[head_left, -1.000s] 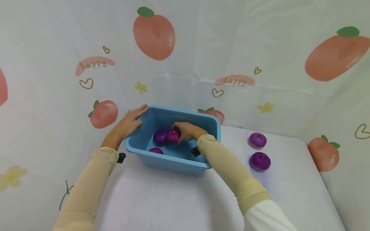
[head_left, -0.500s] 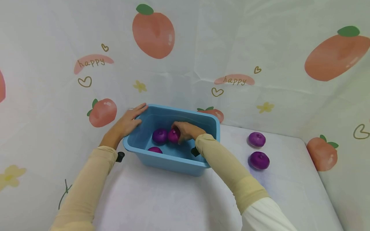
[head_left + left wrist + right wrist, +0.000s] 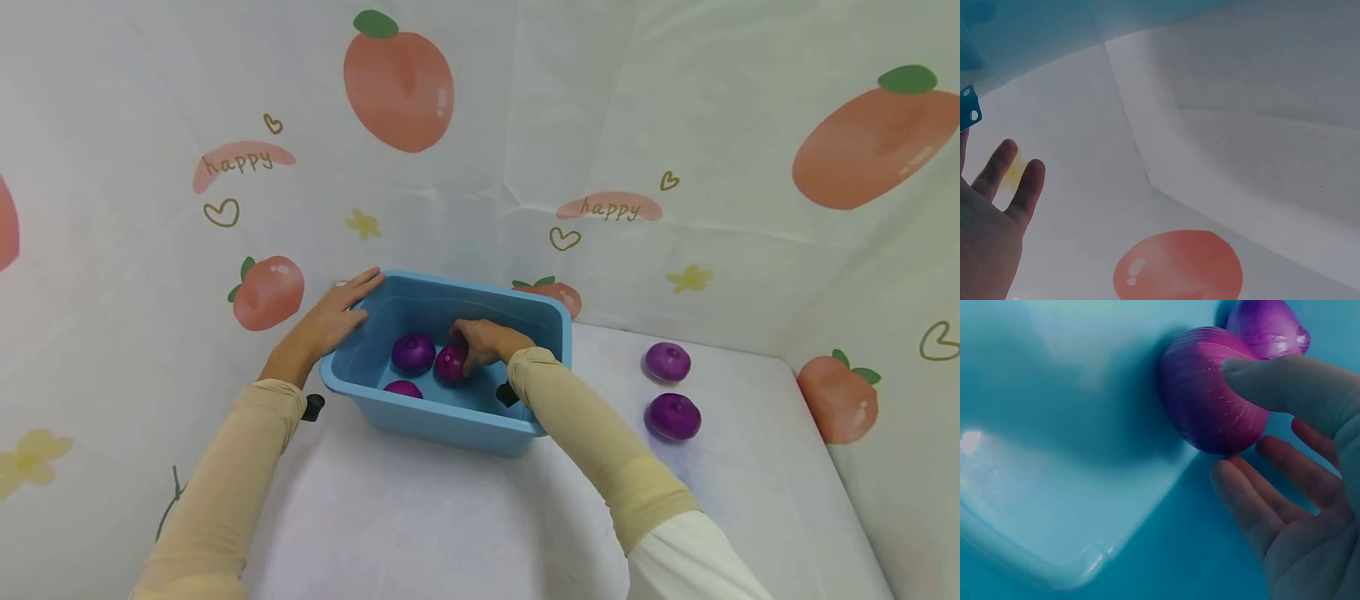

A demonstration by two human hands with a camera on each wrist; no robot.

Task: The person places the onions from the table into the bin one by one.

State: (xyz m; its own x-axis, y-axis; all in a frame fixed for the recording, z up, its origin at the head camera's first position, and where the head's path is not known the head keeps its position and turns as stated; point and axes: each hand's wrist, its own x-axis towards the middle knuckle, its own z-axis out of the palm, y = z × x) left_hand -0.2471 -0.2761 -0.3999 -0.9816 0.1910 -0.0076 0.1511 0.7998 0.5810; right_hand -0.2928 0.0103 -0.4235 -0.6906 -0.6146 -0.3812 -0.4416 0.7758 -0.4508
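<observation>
1. L wall cloth: white fabric, fruit & flower prints; reads "happy", thin brown handwritten-style letters on pink swash, tilted slightly up to R.
2. L hand: on bin's L rim; fingers fairly straight, spread apart in L wrist view.
3. Bin: lt blue, smooth, plastic-looking, rounded rect.; long axis L–R, slanting a bit down to R; stands on white-covered worktop.
4. Front onion: in bin, magenta-purple, partly hidden by near wall.
5. Dark onion: in bin, squat, deep purple, glossy.
6. Magenta onion: in bin, just R of dark onion; roundish, fine ridges. Pale end spot faces head cam; in R wrist view longer axis runs approx. upper L to lower R.
7. R hand: in bin, at magenta onion's R side; fingers apart, loosely bent, thumb over it; can't tell if all tips touch.
8. Back wall cloth: 2nd "happy", same lettering, about level, heart outlines nearby.
9. Far onion & near onion: on worktop R of bin, apart, squat, glossy purple, stubs up.
</observation>
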